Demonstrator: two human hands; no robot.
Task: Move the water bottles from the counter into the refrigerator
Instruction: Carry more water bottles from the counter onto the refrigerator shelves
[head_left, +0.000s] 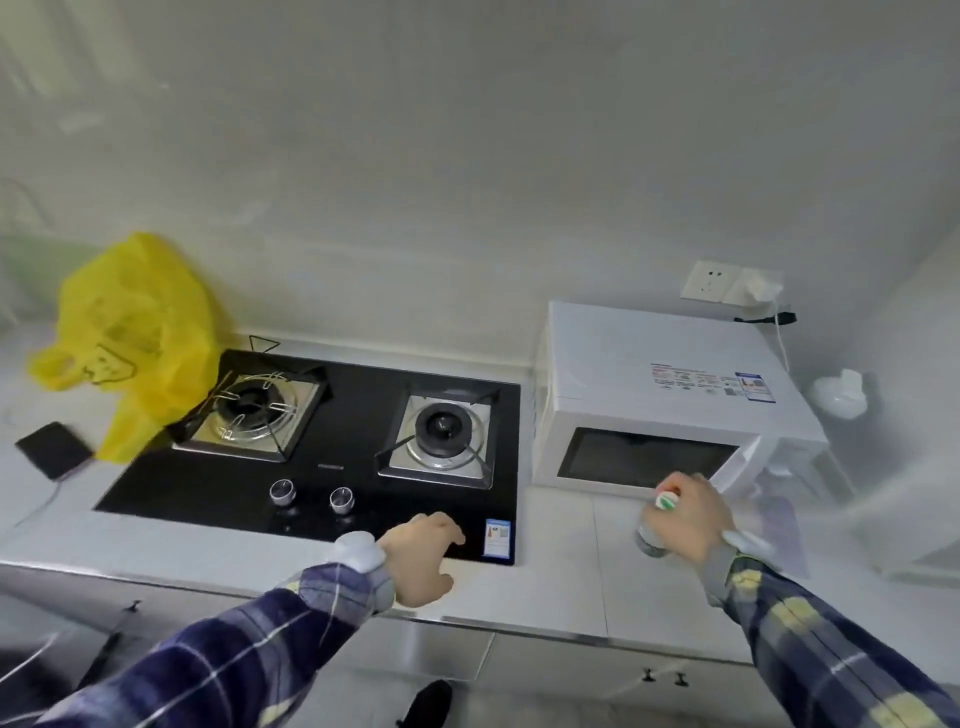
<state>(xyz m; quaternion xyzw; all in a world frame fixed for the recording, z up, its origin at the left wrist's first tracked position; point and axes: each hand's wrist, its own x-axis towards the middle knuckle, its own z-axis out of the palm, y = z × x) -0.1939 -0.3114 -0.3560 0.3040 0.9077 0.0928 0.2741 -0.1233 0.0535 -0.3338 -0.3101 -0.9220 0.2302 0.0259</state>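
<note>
A bottle (655, 525) stands on the counter (561, 582) just in front of the microwave (670, 395); the right hand (688, 514) has its grip wrapped round the upper part, near the red-and-green cap as far as the blur allows. The left hand (423, 556) hangs with loosely curled fingers, holding nothing, over the front edge of the hob (322, 441). A yellow bag (135, 338) slumps at the hob's far left, a dark phone (54, 449) beside it.
</note>
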